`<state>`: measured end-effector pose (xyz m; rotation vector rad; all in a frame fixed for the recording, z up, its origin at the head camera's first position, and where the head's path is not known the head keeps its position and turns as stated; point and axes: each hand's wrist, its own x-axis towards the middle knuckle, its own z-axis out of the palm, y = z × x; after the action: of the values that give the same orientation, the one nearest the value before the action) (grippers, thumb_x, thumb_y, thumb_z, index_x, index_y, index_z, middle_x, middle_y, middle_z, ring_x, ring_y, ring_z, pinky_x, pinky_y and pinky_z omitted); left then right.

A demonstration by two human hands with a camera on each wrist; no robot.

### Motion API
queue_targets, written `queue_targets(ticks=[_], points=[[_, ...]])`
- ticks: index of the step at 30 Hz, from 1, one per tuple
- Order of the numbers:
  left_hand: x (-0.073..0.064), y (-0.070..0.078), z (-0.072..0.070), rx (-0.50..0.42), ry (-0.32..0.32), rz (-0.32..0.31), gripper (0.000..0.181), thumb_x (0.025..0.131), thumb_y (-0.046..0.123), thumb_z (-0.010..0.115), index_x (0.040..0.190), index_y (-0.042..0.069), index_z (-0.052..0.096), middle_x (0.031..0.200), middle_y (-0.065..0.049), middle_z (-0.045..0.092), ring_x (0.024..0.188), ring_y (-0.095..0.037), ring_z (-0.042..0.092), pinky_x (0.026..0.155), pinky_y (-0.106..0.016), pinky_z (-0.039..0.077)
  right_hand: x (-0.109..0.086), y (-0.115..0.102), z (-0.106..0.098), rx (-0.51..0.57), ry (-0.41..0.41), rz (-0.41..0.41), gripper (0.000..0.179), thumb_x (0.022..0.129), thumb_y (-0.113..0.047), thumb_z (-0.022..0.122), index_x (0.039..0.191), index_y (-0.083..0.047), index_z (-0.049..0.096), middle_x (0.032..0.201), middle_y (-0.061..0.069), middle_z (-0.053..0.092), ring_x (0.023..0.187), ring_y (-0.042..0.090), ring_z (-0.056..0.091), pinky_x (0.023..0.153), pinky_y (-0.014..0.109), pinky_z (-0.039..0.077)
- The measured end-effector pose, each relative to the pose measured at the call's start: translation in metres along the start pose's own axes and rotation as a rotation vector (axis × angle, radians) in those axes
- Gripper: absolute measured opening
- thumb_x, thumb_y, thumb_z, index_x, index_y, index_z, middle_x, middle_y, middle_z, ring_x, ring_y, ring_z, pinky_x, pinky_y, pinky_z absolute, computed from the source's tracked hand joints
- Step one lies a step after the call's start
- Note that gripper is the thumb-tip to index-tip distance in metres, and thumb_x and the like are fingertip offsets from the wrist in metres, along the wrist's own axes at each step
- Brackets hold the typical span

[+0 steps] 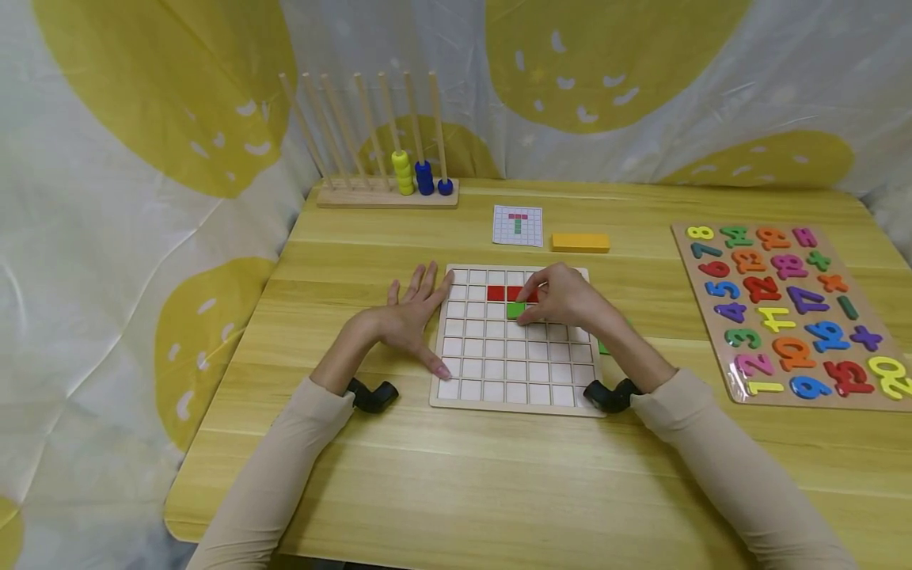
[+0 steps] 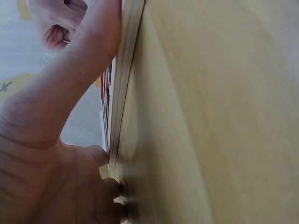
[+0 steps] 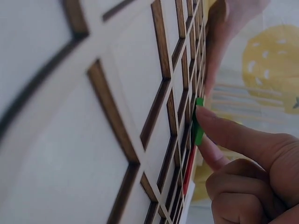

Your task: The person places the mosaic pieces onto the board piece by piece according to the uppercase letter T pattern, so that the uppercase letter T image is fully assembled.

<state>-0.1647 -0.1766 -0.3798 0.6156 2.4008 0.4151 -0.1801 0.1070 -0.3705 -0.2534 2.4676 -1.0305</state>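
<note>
A wooden grid board (image 1: 513, 407) with white squares lies flat on the table. Red tiles (image 1: 495, 294) sit in a row near its top, partly covered by my right hand (image 1: 563, 296). Between thumb and fingertip, that hand pinches a green tile (image 1: 516, 310) just below the red row. The right wrist view shows the green tile (image 3: 199, 122) standing proud of the grid; whether it touches its square I cannot tell. My left hand (image 1: 411, 321) is spread along the board's left side, with its thumb on the lower left corner and a fingertip at the upper left.
Behind the board lie a printed grid card (image 1: 518, 226) with a red and green T and an orange block (image 1: 580, 243). A rod abacus (image 1: 388, 201) stands at back left. At right lies a number puzzle board (image 1: 720, 348). Green shows (image 1: 603, 347) beside my right forearm.
</note>
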Motion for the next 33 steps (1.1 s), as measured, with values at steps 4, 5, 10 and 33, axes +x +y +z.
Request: queue_targets(ticks=[4,5,10,33], points=[[-0.0002,-0.0001,0.0001,0.004,-0.001,-0.001,0.157,0.067,0.058,0.093,0.163,0.017,-0.024,0.164,-0.015,-0.041,0.153,-0.034,-0.038,0.120,-0.065,-0.025,0.0007,0.0000,0.0004,0.003,0.004,-0.004,0.026,0.078,-0.014,0.092,0.097,-0.005,0.077,0.060,-0.001,0.041,0.065,0.018,0.039,0.060,0.029,0.030],[-0.0002,-0.0001,0.0001,0.005,0.001,0.000,0.157,0.067,0.057,0.093,0.163,0.017,-0.023,0.164,-0.015,-0.040,0.153,-0.034,-0.038,0.120,-0.066,-0.025,0.0009,0.0001,0.0006,0.003,0.006,-0.004,0.026,0.077,-0.014,0.092,0.097,-0.005,0.077,0.060,-0.001,0.041,0.065,0.018,0.039,0.060,0.029,0.030],[-0.0002,-0.0005,-0.0002,0.009,0.005,0.002,0.157,0.067,0.056,0.094,0.163,0.016,-0.022,0.164,-0.016,-0.039,0.153,-0.035,-0.037,0.120,-0.066,-0.024,0.0013,0.0020,0.0007,0.007,0.013,-0.008,0.027,0.076,-0.014,0.093,0.097,-0.006,0.078,0.061,-0.001,0.041,0.067,0.018,0.039,0.061,0.030,0.030],[0.0004,-0.0001,0.0001,-0.001,0.006,0.000,0.157,0.066,0.056,0.094,0.163,0.017,-0.023,0.165,-0.015,-0.040,0.153,-0.034,-0.038,0.120,-0.067,-0.023,0.0009,0.0064,-0.0005,0.050,0.018,-0.005,0.026,0.076,-0.017,0.093,0.097,-0.009,0.080,0.060,-0.002,0.037,0.062,0.017,0.035,0.056,0.027,0.027]])
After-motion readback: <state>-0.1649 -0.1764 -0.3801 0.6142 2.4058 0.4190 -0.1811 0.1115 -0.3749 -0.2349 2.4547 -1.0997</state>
